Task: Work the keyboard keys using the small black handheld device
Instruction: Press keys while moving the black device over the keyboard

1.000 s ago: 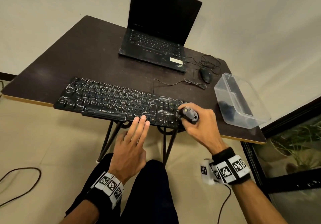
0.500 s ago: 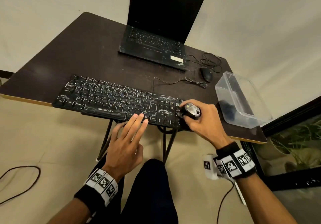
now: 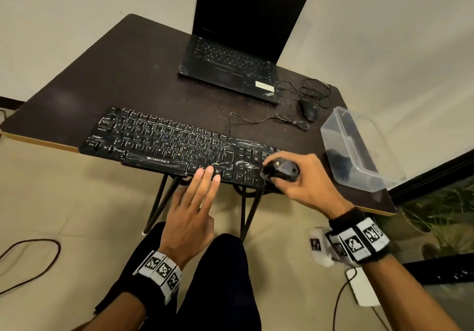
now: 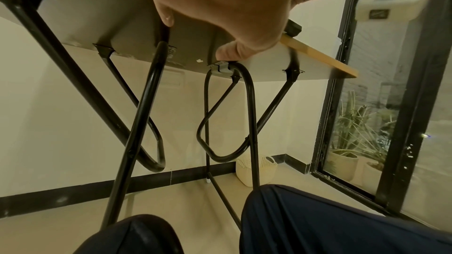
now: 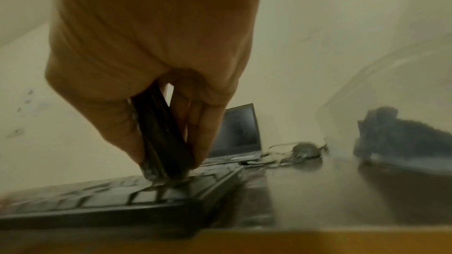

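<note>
A black keyboard (image 3: 164, 146) with scuffed white-lettered keys lies along the front of the dark table (image 3: 128, 74). My right hand (image 3: 305, 181) grips the small black handheld device (image 3: 280, 170) and holds its lower end on the keys at the keyboard's right end. In the right wrist view the device (image 5: 164, 138) stands tilted between my fingers, its tip on the keyboard (image 5: 122, 196). My left hand (image 3: 195, 207) lies flat with straight fingertips resting on the keyboard's front edge. From the left wrist view only the palm (image 4: 232, 1) and table underside show.
An open black laptop (image 3: 236, 56) sits at the back. A wired mouse (image 3: 309, 108) with tangled cable lies to its right. A clear plastic tub (image 3: 359, 148) holding dark items stands at the right edge. Black metal table legs (image 4: 137, 115) stand beside my knees.
My right hand with the device has stayed over the keyboard's right end, shifting only slightly. My left hand keeps its fingertips on the front edge.
</note>
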Motion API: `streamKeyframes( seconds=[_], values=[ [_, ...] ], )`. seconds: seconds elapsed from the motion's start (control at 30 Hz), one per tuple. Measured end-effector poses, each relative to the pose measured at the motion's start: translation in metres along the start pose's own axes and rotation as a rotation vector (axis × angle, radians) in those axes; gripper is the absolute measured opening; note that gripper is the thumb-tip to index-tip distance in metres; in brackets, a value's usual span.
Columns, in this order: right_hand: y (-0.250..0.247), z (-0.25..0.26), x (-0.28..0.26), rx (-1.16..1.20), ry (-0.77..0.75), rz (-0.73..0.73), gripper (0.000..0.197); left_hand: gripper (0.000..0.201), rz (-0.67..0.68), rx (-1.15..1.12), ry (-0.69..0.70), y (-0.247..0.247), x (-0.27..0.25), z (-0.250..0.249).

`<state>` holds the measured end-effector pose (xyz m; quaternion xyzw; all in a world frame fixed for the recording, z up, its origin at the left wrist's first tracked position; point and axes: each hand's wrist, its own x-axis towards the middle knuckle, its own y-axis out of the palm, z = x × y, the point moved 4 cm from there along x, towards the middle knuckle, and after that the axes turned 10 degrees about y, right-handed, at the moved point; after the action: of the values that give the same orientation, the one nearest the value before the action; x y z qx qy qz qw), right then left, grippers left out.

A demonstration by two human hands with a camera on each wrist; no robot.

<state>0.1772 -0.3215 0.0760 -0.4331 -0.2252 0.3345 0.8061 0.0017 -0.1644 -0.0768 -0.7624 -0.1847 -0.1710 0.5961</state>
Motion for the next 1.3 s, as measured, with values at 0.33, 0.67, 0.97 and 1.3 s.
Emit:
streamKeyframes(
  seconds=[0.33, 0.67, 0.97, 1.3],
  values=[
    [-0.007, -0.006, 0.018, 0.005, 0.037, -0.04, 0.036, 0.106, 0.053, -0.014, -0.002, 0.001, 0.001, 0.0],
    [-0.01, -0.008, 0.024, 0.022, 0.061, -0.005, 0.035, 0.108, 0.051, 0.016, 0.014, 0.005, 0.0, 0.004],
    [-0.007, -0.004, 0.026, 0.061, 0.05, 0.079, 0.036, 0.11, -0.016, 0.091, 0.045, 0.01, -0.003, 0.007],
    [0.0, 0.008, 0.023, 0.013, 0.018, 0.065, 0.037, 0.1, -0.06, 0.09, 0.072, -0.01, -0.002, 0.003]
  ],
)
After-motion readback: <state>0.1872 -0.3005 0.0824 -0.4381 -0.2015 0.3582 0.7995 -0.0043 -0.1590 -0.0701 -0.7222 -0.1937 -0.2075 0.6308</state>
